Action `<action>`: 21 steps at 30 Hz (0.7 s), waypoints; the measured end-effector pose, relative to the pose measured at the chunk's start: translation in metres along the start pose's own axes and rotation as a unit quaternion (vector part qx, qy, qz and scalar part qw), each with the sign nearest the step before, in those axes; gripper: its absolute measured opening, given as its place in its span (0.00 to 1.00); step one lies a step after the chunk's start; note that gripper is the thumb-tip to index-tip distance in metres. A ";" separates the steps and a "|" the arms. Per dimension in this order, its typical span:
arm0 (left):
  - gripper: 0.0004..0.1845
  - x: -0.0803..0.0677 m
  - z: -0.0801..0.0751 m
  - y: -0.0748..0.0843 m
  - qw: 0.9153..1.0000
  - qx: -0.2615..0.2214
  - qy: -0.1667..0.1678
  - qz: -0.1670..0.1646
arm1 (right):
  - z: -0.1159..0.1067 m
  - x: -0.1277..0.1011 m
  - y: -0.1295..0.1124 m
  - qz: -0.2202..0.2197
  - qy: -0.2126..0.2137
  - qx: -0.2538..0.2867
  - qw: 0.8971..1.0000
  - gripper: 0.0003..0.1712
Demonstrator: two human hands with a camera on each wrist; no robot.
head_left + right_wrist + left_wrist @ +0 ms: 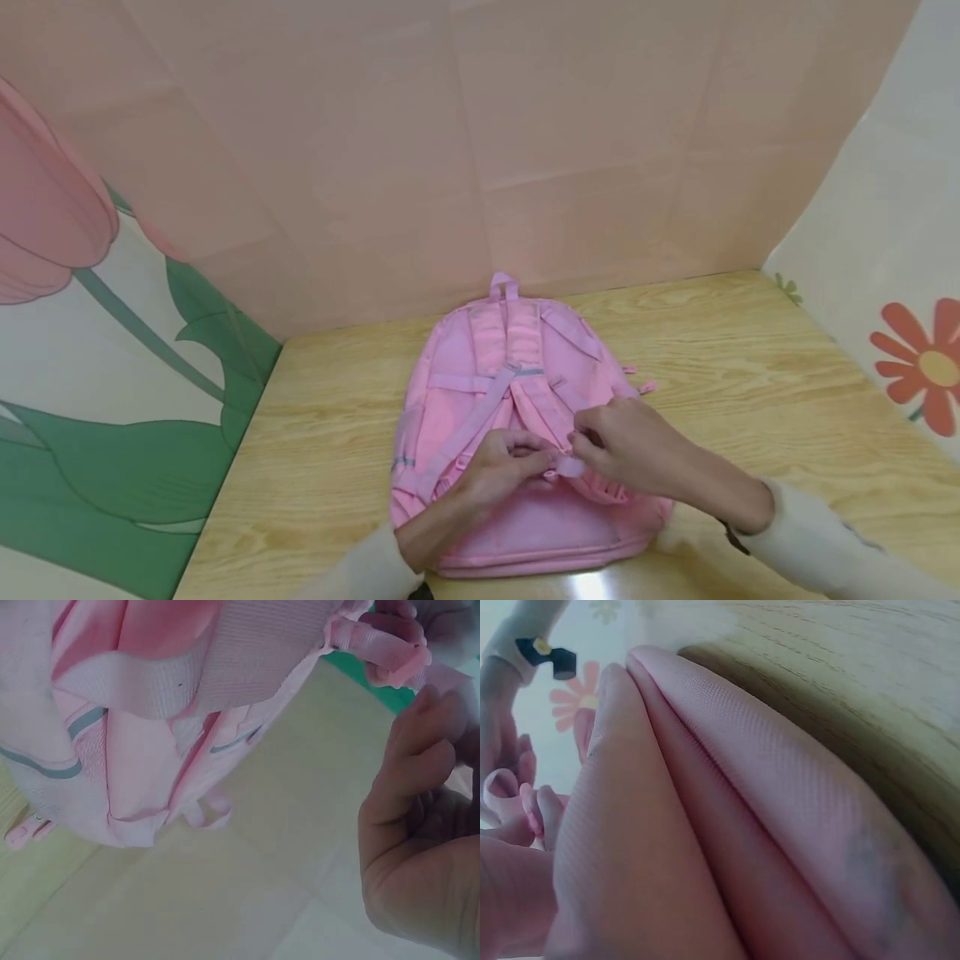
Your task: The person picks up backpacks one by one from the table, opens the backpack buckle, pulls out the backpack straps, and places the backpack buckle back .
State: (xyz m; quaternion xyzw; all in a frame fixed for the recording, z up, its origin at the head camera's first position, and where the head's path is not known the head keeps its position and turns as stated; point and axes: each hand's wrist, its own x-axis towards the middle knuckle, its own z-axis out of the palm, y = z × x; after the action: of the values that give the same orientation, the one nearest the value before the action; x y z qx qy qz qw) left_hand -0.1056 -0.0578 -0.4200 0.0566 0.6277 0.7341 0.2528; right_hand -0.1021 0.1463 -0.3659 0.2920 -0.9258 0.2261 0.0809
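Observation:
A pink backpack (517, 375) lies flat on the wooden table (750, 367), its back panel and shoulder straps facing up and its top handle toward the wall. Both hands meet over its lower half. My left hand (542, 460) curls its fingers round a pink webbing strap (567, 467) near the bag's bottom edge. From the other side, my right hand (579, 446) pinches the same strap end. In the right wrist view the strap (382, 649) is folded into a loop between the fingers, above my right hand (420, 825). The left wrist view is mostly backpack fabric (727, 825).
Pink panels (525, 150) wall in the back of the table, with flower-printed panels on the left (112, 400) and right (900, 292). Bare wood shows on both sides of the bag. A dark watch (735, 537) sits at my right cuff.

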 end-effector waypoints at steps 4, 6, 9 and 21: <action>0.10 -0.001 -0.001 0.000 1.000 0.006 0.002 0.004 | -0.004 -0.002 0.003 0.026 -0.025 -0.009 0.999 0.25; 0.10 -0.002 -0.002 0.000 1.000 0.008 0.005 0.007 | -0.005 -0.003 0.005 0.034 -0.039 -0.022 0.998 0.26; 0.10 -0.002 -0.002 0.000 1.000 0.006 0.009 0.005 | -0.005 -0.005 0.008 0.039 -0.061 -0.040 0.997 0.25; 0.12 -0.003 -0.005 0.002 1.000 0.001 -0.008 0.001 | 0.004 -0.005 0.015 0.022 -0.078 -0.020 0.997 0.11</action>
State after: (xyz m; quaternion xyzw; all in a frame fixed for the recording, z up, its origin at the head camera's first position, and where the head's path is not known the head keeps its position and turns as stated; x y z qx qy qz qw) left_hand -0.1057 -0.0639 -0.4189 0.0631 0.6260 0.7334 0.2573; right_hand -0.1067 0.1577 -0.3766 0.2862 -0.9400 0.1856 0.0097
